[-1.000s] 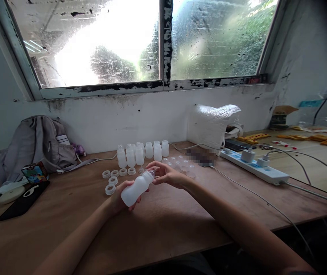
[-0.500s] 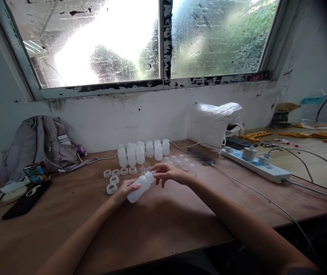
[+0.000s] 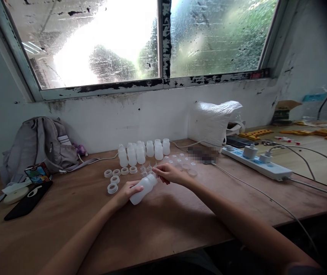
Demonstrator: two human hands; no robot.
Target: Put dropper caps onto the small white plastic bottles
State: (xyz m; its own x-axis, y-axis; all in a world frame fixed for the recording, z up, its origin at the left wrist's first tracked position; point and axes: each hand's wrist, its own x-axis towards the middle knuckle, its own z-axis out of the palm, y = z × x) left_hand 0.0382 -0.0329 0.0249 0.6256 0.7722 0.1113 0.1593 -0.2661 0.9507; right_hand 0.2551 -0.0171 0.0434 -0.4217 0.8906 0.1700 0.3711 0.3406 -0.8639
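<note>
A frosted baby bottle (image 3: 142,191) lies tilted in my left hand (image 3: 126,193), its neck pointing up and to the right. My left fingers and thumb are wrapped round its body. At the bottle's mouth, my right hand (image 3: 167,173) is closed in a pinch; what its fingertips hold is hidden. Just behind the bottle stand small clear bottle teats (image 3: 143,169), partly covered by the hand. Several white collar rings (image 3: 112,188) lie to the left. Farther back, several frosted bottles (image 3: 131,154) stand upright. Clear round caps (image 3: 192,172) are spread beyond my right hand.
A grey backpack (image 3: 41,145) leans on the wall at left, near a black pouch (image 3: 27,202) and a small box (image 3: 38,172). On the right are a blurred dark phone (image 3: 203,154), a white power strip (image 3: 257,164), cables and a white plastic bag (image 3: 211,122).
My right fingers have drawn together into a tighter pinch at the bottle's mouth. The bottle and both hands have shifted slightly to the right.
</note>
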